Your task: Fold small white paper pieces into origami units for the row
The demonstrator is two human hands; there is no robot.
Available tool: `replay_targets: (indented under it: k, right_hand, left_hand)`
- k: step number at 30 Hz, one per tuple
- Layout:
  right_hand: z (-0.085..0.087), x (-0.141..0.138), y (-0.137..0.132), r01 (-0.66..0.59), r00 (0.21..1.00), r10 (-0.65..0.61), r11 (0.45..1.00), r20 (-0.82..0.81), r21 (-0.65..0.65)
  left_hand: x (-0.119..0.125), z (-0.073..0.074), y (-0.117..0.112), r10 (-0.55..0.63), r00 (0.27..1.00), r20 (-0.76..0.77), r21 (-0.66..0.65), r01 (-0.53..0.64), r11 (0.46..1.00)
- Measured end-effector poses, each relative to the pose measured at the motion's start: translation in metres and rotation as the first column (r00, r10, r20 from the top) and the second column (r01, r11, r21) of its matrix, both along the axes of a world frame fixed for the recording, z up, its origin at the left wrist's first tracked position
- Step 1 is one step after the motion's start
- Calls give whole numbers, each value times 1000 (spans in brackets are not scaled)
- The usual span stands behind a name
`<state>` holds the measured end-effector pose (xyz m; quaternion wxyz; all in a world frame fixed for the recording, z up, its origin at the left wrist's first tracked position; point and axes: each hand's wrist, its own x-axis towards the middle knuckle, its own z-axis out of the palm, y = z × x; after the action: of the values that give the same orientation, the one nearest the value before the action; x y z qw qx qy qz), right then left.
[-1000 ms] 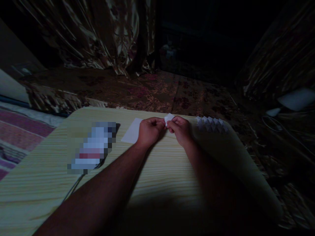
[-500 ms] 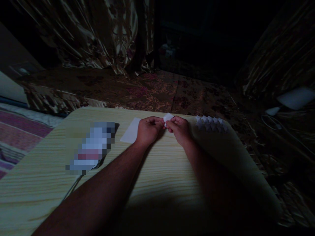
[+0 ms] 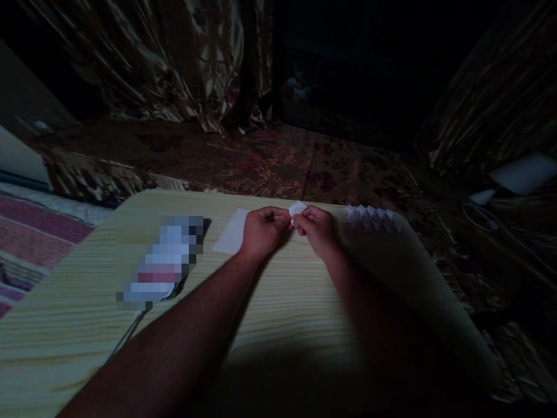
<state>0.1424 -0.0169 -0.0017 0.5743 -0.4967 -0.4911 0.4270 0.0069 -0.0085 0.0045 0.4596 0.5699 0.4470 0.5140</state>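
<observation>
Both hands meet over the far middle of a pale wooden table (image 3: 282, 302). My left hand (image 3: 263, 231) and my right hand (image 3: 318, 230) are closed in a pinch on one small folded piece of white paper (image 3: 297, 209) held between them. A flat white sheet of paper (image 3: 230, 233) lies on the table just left of my left hand, partly hidden by it. To the right of my right hand lies a row of small folded white paper pieces (image 3: 373, 219), joined in a zigzag strip.
A blurred-out oblong object (image 3: 163, 261) lies on the table's left part, with a thin cord (image 3: 128, 334) running from it toward the near edge. Dark patterned fabric (image 3: 270, 157) covers the floor beyond. A striped mat (image 3: 30, 232) lies at left, white objects (image 3: 517, 174) at right.
</observation>
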Motion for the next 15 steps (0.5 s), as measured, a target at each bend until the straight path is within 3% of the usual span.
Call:
replay_targets:
  k: [15]
  right_hand:
    - [-1, 0, 1, -17, 1000, 17, 1000, 3, 21]
  left_hand:
    - [1, -1, 0, 46, 999, 14, -4, -46, 999]
